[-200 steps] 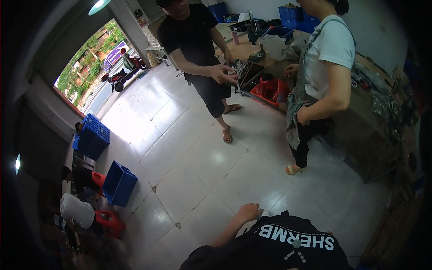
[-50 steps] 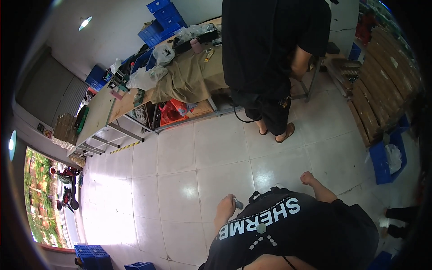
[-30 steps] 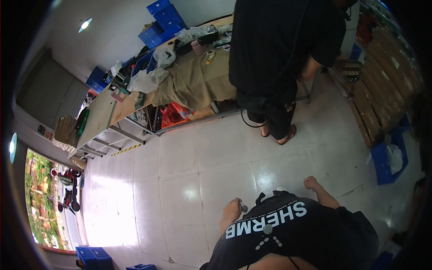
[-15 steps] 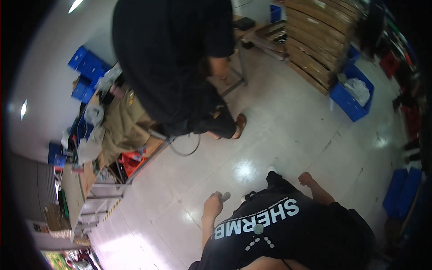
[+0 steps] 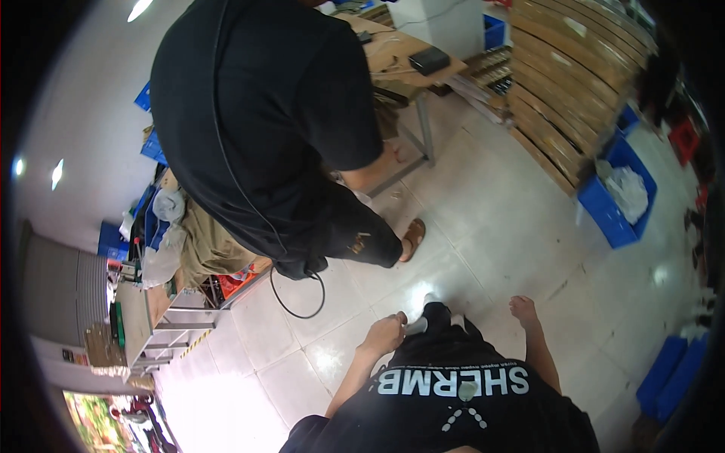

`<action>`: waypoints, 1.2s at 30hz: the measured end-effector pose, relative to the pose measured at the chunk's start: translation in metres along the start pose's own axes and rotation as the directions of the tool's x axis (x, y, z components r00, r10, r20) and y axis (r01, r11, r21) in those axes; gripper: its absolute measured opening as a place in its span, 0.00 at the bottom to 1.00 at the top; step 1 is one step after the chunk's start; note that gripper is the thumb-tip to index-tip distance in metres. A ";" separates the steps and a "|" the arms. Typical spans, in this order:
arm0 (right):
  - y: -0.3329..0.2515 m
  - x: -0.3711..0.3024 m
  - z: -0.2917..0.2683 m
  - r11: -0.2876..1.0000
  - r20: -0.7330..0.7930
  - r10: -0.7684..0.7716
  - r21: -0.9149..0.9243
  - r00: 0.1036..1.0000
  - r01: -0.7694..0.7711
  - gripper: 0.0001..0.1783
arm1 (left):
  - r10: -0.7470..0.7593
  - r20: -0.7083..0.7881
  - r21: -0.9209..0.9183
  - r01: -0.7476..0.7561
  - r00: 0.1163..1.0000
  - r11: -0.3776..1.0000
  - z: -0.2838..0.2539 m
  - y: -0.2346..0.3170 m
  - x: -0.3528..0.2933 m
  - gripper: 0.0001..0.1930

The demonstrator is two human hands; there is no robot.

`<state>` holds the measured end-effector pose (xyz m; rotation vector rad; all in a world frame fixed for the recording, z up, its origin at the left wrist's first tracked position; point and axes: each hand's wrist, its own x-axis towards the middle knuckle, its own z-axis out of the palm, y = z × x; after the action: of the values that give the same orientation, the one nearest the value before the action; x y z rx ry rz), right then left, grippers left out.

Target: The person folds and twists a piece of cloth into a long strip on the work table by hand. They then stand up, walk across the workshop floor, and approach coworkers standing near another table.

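Observation:
My left hand [image 5: 385,334] is closed around a short grey, rounded object [image 5: 415,327], whose kind I cannot make out. It is held in front of my body, above the tiled floor. My right hand [image 5: 522,309] hangs on the other side with its fingers curled in and nothing visible in them. I wear a black shirt [image 5: 483,411] with pale lettering and dark trousers. Ahead, a person in black clothes [image 5: 264,113] and a brown sandal [image 5: 413,238] stands by the workbench, with a black cable loop [image 5: 321,302] hanging beside them.
A wooden workbench [image 5: 396,57] with a black box [image 5: 429,60] stands beyond the person. Wrapped cardboard [image 5: 566,90] is stacked at the far right, near a blue crate [image 5: 615,226] holding clear plastic. Left, a cluttered bench carries brown cloth [image 5: 208,241]. Blue bins [image 5: 668,377] sit at right.
My view has shifted, and more of the far workbench shows. My left hand has swung forward and right with the grey object. The person ahead leans over differently.

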<state>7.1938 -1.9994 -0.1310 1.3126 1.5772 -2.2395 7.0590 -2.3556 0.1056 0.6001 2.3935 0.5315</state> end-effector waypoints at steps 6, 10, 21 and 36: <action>-0.053 0.063 0.033 1.000 0.087 -0.007 0.008 0.996 0.006 0.06 | -0.059 0.051 0.029 0.058 0.997 0.998 -0.052 -0.004 0.081 0.10; -0.091 0.085 0.029 0.985 -0.105 0.013 -0.169 0.994 -0.030 0.06 | 0.050 0.024 -0.011 -0.049 0.998 0.999 -0.082 0.007 0.141 0.09; -0.108 0.202 -0.067 0.936 -0.167 0.248 0.294 0.954 -0.192 0.03 | 0.135 0.033 0.025 -0.136 0.990 0.990 -0.121 0.069 0.292 0.10; -0.383 0.438 -0.035 0.955 0.140 0.072 0.277 0.987 -0.109 0.04 | -0.122 -0.115 -0.113 0.109 0.986 0.988 -0.141 0.133 0.409 0.13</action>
<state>6.7406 -1.6332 -0.1611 1.2420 1.1609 -2.5055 6.7151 -2.0610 0.0886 0.3898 2.4779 0.6566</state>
